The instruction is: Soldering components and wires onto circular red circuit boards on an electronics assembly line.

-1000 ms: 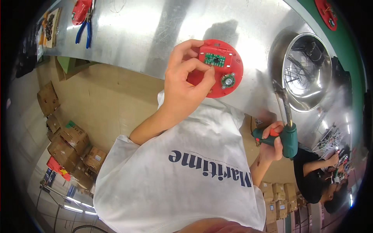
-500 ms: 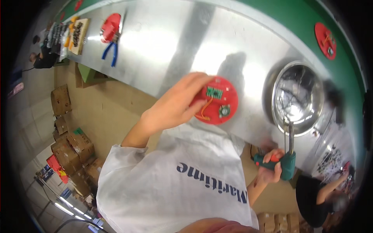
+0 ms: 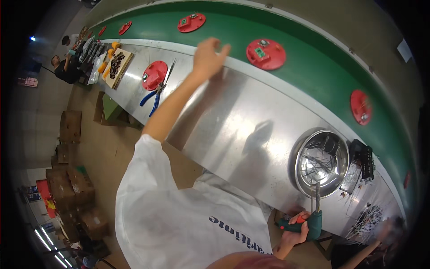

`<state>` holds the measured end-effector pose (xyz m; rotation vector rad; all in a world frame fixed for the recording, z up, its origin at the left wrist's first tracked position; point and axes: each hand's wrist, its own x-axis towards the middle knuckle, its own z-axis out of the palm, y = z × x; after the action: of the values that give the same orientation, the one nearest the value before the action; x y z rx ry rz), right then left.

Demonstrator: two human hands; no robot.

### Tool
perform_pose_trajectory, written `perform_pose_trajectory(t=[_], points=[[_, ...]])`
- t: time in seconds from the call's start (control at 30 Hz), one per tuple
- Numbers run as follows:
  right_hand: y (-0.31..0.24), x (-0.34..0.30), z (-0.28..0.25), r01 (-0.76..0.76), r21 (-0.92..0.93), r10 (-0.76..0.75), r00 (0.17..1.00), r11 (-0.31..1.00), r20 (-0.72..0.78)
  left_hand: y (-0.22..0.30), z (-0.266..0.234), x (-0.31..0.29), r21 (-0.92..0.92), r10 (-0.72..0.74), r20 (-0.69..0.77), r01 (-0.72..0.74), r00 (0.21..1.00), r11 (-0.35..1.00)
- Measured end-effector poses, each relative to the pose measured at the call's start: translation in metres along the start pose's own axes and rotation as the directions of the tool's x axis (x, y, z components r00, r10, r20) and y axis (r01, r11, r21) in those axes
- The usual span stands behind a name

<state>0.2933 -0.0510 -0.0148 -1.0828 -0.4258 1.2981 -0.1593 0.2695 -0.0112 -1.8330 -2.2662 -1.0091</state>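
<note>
My left hand is stretched out over the far edge of the metal bench, beside the green belt. Its thumb stands apart from the curled fingers, and nothing is in it. Just to its right, a red disc carrying small green circuit boards lies on the belt. At the lower right, my right hand is wrapped round the grip of a green pistol-shaped soldering gun. The gun's long metal barrel points up toward the near rim of a shiny steel bowl. Thin dark wire-like pieces lie inside the bowl.
Blue-handled pliers rest against another red disc on the bench. More red discs ride on the green belt. A wooden board with dark parts lies far left. Loose wires lie right, near another person's arm.
My left hand has let go of the red disc it held over the bench and moved away from me to the belt. My right hand keeps the soldering gun near the bowl. The view has shifted.
</note>
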Motion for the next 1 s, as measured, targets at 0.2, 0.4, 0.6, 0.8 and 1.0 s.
perform_pose_trajectory(t=[0.2,0.4,0.6,0.8,1.0], points=[[-0.006,-0.010,-0.003,0.034,-0.006,-0.035,0.999,0.999,-0.039,-0.137,0.018,0.114,0.325,-0.219,-0.182,0.269,0.959,0.907],[0.002,-0.002,-0.007,-0.017,0.085,0.024,0.997,0.996,-0.079,-0.180,0.013,0.135,0.303,-0.228,-0.083,0.243,0.970,0.922],[-0.001,-0.003,0.002,0.027,0.102,-0.017,0.995,0.994,-0.094,-0.019,-0.004,0.059,-0.253,0.346,0.236,-0.286,0.908,0.924],[-0.001,-0.001,0.000,0.046,0.124,-0.038,0.997,0.991,-0.073,0.090,-0.062,-0.095,-0.471,0.779,0.466,-0.627,0.421,0.621],[0.001,-0.003,-0.010,0.055,0.162,-0.052,0.998,0.985,-0.025,0.117,-0.071,-0.166,-0.434,0.670,0.313,-0.526,0.673,0.732]])
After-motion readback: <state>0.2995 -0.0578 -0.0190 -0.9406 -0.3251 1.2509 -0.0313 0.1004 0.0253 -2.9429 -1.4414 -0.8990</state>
